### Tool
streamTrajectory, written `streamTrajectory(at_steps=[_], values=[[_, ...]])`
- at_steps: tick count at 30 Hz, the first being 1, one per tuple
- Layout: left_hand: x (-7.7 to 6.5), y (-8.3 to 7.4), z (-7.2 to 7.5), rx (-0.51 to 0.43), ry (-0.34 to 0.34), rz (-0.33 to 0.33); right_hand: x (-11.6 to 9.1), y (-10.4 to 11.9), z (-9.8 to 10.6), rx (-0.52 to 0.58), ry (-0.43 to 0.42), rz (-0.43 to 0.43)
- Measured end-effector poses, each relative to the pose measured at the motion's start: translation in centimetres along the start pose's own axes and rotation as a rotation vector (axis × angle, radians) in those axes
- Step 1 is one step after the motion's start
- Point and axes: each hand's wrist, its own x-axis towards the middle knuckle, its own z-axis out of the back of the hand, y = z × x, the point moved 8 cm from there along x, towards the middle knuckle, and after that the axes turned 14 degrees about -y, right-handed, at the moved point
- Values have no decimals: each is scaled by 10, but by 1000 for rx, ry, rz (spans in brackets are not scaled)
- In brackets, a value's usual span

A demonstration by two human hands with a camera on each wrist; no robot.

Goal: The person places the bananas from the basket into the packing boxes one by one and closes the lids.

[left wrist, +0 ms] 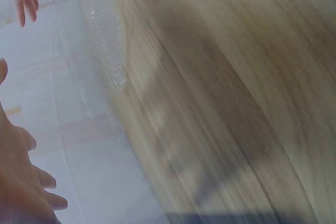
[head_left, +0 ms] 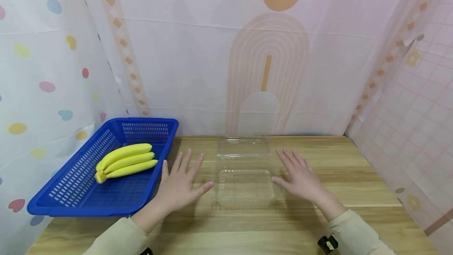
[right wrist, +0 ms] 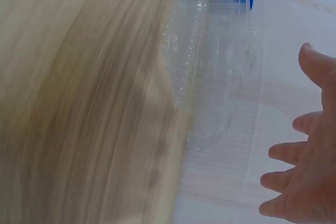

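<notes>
A clear plastic box (head_left: 245,187) with its hinged lid (head_left: 244,147) raised at the back stands on the wooden table between the hands. My left hand (head_left: 179,187) hovers on its left with fingers spread, close to the blue basket's right side. On the box's other side, my right hand (head_left: 301,177) also has its fingers spread and grips nothing. A bunch of yellow bananas (head_left: 124,161) lies inside the blue basket (head_left: 141,207). In the right wrist view the clear box (right wrist: 184,45) appears beyond the tabletop, apart from the right hand (right wrist: 307,166).
The wooden table (head_left: 339,176) meets a patterned cloth backdrop (head_left: 191,70) behind, with more cloth at both sides. The basket takes up the table's left end. A black wrist strap (head_left: 327,244) shows at the right sleeve.
</notes>
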Motion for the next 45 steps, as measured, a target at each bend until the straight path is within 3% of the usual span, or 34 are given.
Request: streamTrajectory(at_steps=[8, 18, 27, 35, 45], values=[[0, -3, 9, 8, -73, -50, 2, -8, 4, 218, -65, -78], [-1, -8, 20, 16, -180, -120, 0, -29, -6, 507, -21, -332], [-8, -11, 29, 12, -250, -196, -2, -38, -18, 638, -7, -457], [-12, -12, 45, -13, -369, -283, -5, -43, -28, 778, 19, -585], [-11, -4, 68, -44, -463, -317, -6, -46, -35, 861, 27, -627]])
